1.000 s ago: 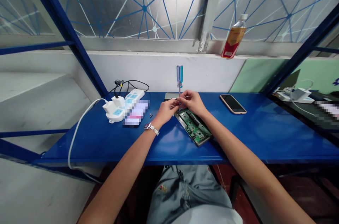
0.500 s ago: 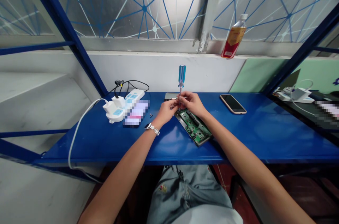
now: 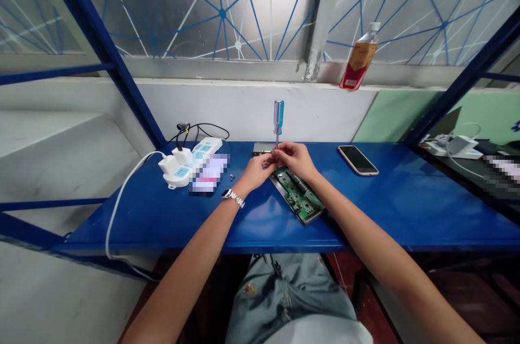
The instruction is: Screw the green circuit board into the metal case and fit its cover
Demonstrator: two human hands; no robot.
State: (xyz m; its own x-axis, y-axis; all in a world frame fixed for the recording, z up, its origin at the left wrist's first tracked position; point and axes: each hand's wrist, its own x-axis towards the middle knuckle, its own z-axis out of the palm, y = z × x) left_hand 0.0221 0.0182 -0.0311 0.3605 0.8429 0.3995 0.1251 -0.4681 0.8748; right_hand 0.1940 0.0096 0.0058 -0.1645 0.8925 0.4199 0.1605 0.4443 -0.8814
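Note:
A screwdriver [image 3: 278, 114] with a clear and blue handle stands nearly upright over the far end of a green circuit board [image 3: 298, 195]. My right hand [image 3: 298, 160] is closed in a pinch around the screwdriver's shaft. From the other side, my left hand [image 3: 260, 167] is closed too, its thumb and fingertips meeting low on the same shaft. The driver's tip is hidden behind my fingers. The board lies slantwise on the blue table [image 3: 260, 225], in a metal-edged frame. Behind my hands, part of a grey metal box [image 3: 262, 147] shows.
To the left are a white power strip [image 3: 181, 173] with plugs and cables, a blurred-out phone [image 3: 209, 173] and some small screws [image 3: 231, 177]. A phone [image 3: 358, 160] lies to the right. A drink bottle [image 3: 359, 57] stands on the ledge.
The screwdriver handle has turned a little, showing a different clear and blue face. My fingers have shifted slightly on the shaft; the board stays in place.

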